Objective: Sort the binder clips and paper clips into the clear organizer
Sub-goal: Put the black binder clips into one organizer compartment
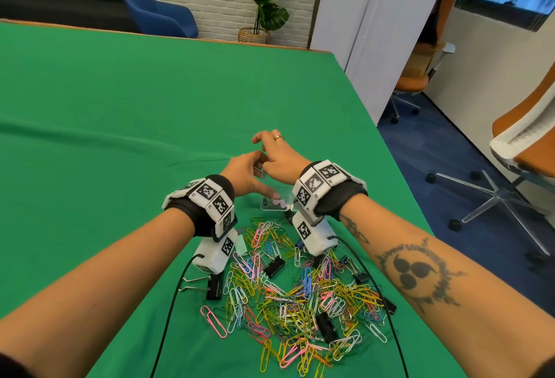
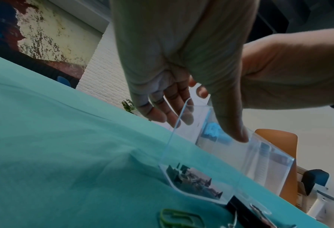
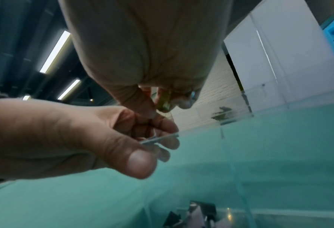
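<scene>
Clear organizer (image 1: 274,200): transparent plastic box, upright on the green cloth, just beyond the pile; a few small dark and pale clips lie on its floor. Paper clips (image 1: 300,296): loose tangled heap, yellow, pink, white, blue, green. Binder clips (image 1: 273,267): black, scattered through and around the heap.

Both hands (image 1: 270,164) crowd over the clear organizer (image 1: 277,202) at frame centre, blocking its top. A heap of clips (image 1: 297,290) fills the lower centre. Bare green table (image 1: 120,101) lies open across the left and upper frame.
</scene>
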Tool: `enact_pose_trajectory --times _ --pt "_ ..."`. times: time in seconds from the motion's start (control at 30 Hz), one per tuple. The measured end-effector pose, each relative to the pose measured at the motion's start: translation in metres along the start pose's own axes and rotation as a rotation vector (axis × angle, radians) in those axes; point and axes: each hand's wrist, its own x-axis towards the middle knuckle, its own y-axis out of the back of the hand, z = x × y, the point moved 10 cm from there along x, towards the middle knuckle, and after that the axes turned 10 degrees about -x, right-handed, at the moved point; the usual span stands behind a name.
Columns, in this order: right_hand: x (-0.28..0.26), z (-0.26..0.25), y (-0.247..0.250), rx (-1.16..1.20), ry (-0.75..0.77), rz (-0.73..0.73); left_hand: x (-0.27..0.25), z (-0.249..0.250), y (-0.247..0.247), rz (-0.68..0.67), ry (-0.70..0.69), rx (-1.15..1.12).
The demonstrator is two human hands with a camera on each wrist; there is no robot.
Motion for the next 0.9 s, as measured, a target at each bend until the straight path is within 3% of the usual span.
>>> enact_pose_trajectory --times 0.17,0.27,0.37,0.4,0.5,0.57,0.7,0.83,0.9 --pt "-0.011 0.007 0.022 0.073 0.074 -0.03 -0.001 -0.002 0.0 0.001 0.008 -0.034" --pt "-0.031 0.037 0.067 0.324 0.004 0.154 -0.003 -0.002 0.0 -0.003 0.003 -0.037" --pt "-0.063 0.067 0.086 0.326 -0.079 0.276 -0.004 0.003 0.001 -0.001 -0.022 0.025" --pt "-0.072 0.074 0.08 0.268 -0.103 0.23 -0.004 0.005 0.002 0.002 -0.031 0.052" --pt "-0.091 0.085 0.023 -0.035 -0.131 -0.13 -0.004 0.005 0.006 0.021 -0.031 0.104" --pt "-0.099 0.081 -0.014 -0.151 -0.1 -0.281 -0.004 0.006 0.008 0.037 -0.035 0.135" --pt "-0.098 0.067 -0.045 -0.119 -0.082 -0.293 -0.003 0.007 0.007 0.033 -0.036 0.195" --pt "-0.094 0.069 -0.062 -0.392 -0.137 -0.351 -0.004 0.006 0.008 0.04 -0.031 0.205" --pt "-0.094 0.069 -0.063 -0.351 -0.131 -0.364 -0.005 0.006 0.009 0.049 -0.036 0.199"
